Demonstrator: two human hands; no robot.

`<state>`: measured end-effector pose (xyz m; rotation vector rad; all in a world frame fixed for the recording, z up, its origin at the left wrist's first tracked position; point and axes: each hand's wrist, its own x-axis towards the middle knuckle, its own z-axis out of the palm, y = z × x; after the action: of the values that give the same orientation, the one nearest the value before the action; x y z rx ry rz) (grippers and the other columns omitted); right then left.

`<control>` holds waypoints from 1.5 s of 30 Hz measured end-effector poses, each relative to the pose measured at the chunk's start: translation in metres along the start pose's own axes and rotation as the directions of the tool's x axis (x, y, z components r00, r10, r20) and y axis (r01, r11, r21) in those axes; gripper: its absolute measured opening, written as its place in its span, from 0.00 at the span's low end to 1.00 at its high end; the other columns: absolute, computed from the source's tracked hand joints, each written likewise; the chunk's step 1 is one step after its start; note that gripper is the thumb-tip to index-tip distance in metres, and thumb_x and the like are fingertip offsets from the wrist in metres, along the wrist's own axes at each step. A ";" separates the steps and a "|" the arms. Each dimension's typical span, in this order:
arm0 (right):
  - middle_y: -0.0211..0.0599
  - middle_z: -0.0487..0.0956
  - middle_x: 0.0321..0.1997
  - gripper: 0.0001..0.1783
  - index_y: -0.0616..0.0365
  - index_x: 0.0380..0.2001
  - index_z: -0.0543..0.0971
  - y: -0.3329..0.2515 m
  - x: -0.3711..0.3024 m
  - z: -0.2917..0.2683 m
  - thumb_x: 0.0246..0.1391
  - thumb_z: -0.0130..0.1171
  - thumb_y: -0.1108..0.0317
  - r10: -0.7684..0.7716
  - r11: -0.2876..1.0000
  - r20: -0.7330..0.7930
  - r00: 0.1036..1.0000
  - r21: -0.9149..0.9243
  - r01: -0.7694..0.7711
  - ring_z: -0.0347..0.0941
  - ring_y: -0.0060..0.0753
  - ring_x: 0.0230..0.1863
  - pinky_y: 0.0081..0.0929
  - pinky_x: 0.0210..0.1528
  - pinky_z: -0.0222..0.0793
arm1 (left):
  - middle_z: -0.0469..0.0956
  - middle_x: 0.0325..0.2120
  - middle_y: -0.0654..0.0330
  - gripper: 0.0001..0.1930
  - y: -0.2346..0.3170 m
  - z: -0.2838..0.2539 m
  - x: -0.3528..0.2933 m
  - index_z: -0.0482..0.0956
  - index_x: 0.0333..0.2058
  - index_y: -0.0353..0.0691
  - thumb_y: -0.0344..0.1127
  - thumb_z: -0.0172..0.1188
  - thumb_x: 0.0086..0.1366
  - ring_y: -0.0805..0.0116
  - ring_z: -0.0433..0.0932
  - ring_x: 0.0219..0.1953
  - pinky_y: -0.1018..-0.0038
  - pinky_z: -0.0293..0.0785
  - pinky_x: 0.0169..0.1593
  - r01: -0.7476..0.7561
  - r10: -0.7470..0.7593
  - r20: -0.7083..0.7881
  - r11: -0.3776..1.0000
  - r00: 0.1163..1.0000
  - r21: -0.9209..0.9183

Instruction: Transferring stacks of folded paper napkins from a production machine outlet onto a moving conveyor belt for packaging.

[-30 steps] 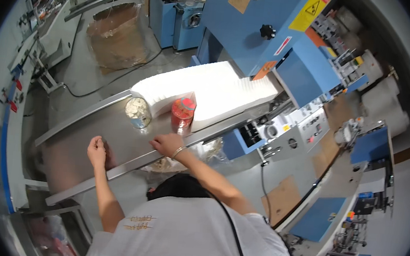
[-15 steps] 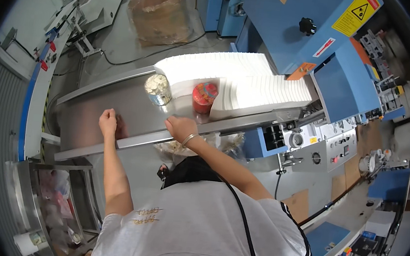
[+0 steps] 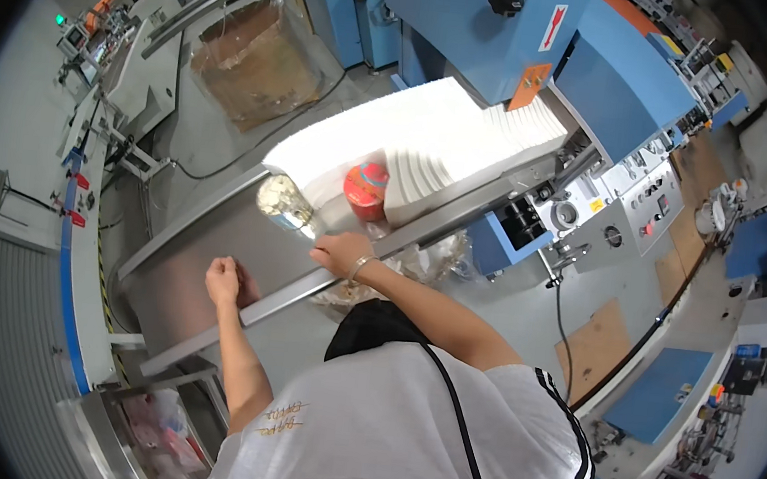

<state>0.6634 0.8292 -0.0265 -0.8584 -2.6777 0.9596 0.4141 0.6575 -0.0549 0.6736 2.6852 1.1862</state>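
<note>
Over the bare metal of a long metal table (image 3: 201, 264), my left hand (image 3: 224, 281) is closed just behind the front rail. My right hand (image 3: 339, 255), with a bracelet at its wrist, is also closed, over the rail and farther to the right. Whatever the fingers of either hand may hold is hidden. Just beyond my right hand, a clear jar of pale pieces (image 3: 282, 201) and a red container with a patterned top (image 3: 365, 189) stand side by side. Both lean close to a long, fanned row of thin white sheets (image 3: 412, 136).
A blue machine (image 3: 478, 27) with an orange bracket rises at the row's right end. A control panel (image 3: 654, 210) sits at the right. Clear plastic bags (image 3: 442, 256) hang below the front rail. A large carton in plastic (image 3: 257, 61) stands on the floor beyond.
The whole view has turned, so the table slants more steeply and the left hand appears lower. Both hands stay closed near the front rail; the jar and red container look unmoved on the table.
</note>
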 end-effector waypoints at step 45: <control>0.46 0.80 0.29 0.28 0.50 0.28 0.82 -0.032 -0.002 0.001 0.58 0.43 0.40 0.311 0.914 -0.344 0.886 -0.147 -0.378 0.77 0.50 0.36 0.43 0.39 0.71 | 0.77 0.21 0.53 0.14 0.043 0.014 -0.010 0.74 0.24 0.44 0.47 0.59 0.56 0.49 0.76 0.26 0.55 0.70 0.30 -0.874 0.802 0.572 0.394 0.175 -0.285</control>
<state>0.6500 0.8075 -0.0075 -1.4418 -2.4197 0.5372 0.4423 0.6875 -0.0335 2.3178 1.6284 0.6228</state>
